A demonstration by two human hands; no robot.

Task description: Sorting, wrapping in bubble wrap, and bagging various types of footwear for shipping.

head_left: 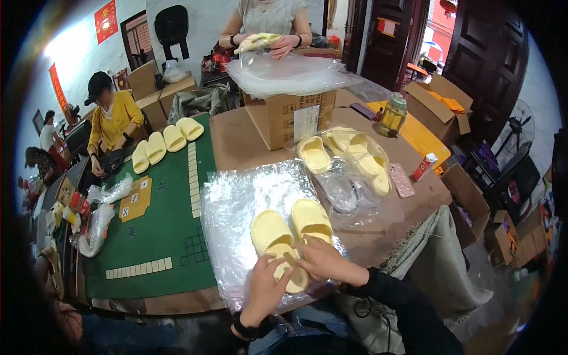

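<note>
A pair of pale yellow slippers lies side by side on clear plastic bags: the left slipper and the right slipper, toes pointing away from me. My left hand rests at the left slipper's heel half, its fingers apart and touching the footbed. Between the two slippers, my right hand has its fingers curled at the edge of the left slipper and covers the heel of the right one. Beneath both spreads a stack of shiny clear plastic bags.
Beyond the bags stand a loose yellow slipper, bagged yellow slippers, a cardboard box, a glass jar and a phone. Left lies a green mat with more slippers. Two co-workers handle footwear opposite and at left.
</note>
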